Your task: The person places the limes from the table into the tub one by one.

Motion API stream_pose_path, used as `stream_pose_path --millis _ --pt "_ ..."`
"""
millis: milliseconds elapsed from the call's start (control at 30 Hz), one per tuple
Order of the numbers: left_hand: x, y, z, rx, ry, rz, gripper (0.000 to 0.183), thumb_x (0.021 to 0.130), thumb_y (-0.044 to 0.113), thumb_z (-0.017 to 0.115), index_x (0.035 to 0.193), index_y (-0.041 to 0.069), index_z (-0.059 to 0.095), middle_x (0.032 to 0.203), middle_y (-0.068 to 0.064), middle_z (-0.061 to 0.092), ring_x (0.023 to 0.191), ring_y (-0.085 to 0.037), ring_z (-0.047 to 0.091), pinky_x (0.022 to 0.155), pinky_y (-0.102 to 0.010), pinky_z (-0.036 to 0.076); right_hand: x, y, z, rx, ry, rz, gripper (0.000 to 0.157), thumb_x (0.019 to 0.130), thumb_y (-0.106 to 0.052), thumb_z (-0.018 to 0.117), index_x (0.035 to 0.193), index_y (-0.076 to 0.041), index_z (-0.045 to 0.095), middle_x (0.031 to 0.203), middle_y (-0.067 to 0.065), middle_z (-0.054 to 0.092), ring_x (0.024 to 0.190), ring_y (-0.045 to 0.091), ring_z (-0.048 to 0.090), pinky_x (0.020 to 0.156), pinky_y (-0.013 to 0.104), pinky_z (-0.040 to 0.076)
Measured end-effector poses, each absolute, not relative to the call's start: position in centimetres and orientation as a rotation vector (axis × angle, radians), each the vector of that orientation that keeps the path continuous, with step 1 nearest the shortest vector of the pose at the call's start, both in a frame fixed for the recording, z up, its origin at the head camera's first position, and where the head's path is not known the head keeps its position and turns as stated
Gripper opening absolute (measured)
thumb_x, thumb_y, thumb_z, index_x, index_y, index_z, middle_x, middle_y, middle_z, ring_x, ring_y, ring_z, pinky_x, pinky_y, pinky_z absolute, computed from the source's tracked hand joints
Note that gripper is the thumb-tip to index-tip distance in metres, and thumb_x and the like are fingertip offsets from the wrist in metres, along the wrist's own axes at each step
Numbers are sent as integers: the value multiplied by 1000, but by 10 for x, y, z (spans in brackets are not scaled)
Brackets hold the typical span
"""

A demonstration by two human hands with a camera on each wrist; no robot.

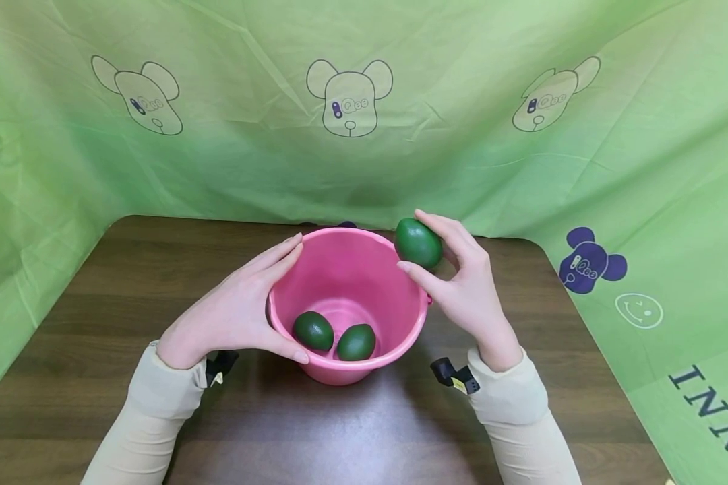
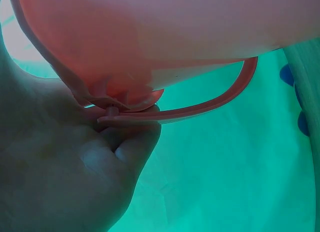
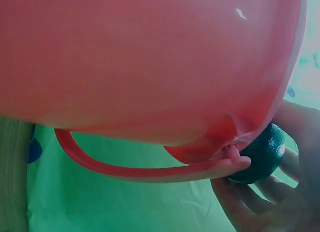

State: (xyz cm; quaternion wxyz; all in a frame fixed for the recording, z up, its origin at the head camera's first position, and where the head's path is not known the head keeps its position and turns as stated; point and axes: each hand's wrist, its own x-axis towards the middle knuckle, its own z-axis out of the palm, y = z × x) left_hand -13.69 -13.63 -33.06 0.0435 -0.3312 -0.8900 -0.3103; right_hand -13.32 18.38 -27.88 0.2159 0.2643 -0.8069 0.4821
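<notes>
Two hands [image 1: 470, 293]; one bucket [image 1: 346, 276]; two green fruits [image 1: 356, 342] inside; one fruit [image 1: 418, 244] gripped.

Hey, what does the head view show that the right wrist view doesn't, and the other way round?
Only the head view shows the left hand and two green fruits inside the pink bucket.

Only the right wrist view shows the long curve of the handle.

Both show the bucket, the right hand holding a third fruit, and green cloth.
</notes>
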Motion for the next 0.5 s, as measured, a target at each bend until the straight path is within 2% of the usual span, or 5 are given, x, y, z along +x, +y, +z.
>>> stream_pose_path --millis 300,500 --pt "-137 -136 -330 -1013 -2719 -960 140 56 83 80 162 10 24 167 12 10 151 -14 17 112 -43 37 -136 178 -280 759 -2240 1355 65 79 14 80 140 1 60 132 15 59 110 15 59 85 24 54" --pt "-137 -136 -330 -1012 -2723 -962 140 56 83 80 162 10 24 167 13 10 151 -13 16 111 -43 38 -139 175 -281 774 -2245 1345 65 79 13 81 139 2 60 131 16 59 111 17 60 88 28 54"
